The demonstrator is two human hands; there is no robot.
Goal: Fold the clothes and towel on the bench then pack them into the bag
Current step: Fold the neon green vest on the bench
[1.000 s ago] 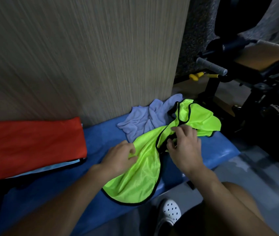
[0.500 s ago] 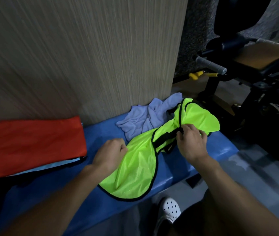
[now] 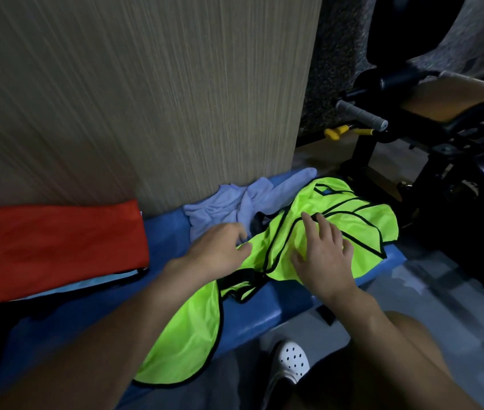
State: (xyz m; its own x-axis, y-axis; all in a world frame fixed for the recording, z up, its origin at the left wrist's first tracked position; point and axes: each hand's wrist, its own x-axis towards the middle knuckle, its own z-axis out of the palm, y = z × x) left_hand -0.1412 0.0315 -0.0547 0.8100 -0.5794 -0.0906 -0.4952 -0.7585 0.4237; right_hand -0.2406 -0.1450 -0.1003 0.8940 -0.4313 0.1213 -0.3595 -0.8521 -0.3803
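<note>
Diagonally on blue bench [image 3: 172, 232]: neon vest [image 3: 353, 226], long axis from near-left hem to far-right shoulders. Right hand [image 3: 323, 253] flat, splayed, pressing its upper half. Left hand [image 3: 217, 253] at left edge, grip indiscernible.

The person wore a white perforated rubber clog [image 3: 292, 361] on the foot below the right hand [image 3: 323, 257]; both forearms [image 3: 116, 335] were bare.
</note>
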